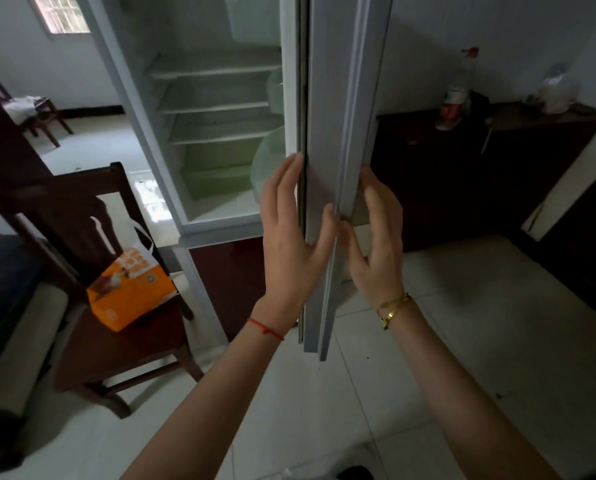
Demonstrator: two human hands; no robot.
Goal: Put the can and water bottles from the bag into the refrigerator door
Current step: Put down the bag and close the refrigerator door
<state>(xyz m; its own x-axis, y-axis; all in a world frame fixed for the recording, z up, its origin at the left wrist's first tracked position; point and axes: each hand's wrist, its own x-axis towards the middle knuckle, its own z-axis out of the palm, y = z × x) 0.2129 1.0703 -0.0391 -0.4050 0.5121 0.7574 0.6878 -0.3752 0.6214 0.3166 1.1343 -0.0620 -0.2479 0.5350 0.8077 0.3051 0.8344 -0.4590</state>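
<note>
The refrigerator door (327, 98) stood swung out toward the camera, seen edge-on in the middle of the view, with 2 hands on either side of its near edge. The left hand (289, 244) lay flat against the door's left, inner side, its fingers straight and slightly spread, gripping nothing. The right hand (376, 237) lay against the door's right, outer side, its fingers loosely extended and only slightly bent, the thumb touching the door's edge; it also gripped nothing. A red string (267, 330) circled the left wrist and a gold bracelet (393, 304) the right. The orange bag (130, 289) sat upright on the seat of a dark wooden chair (123, 344) at the near left, well apart from both hands; its contents could not be made out. Left of the door, the open refrigerator (144, 140) showed white shelves (213, 67) and a green drawer (216, 178) below them. At the far right, a spray bottle (456, 95) stood on a dark cabinet (462, 168).
</note>
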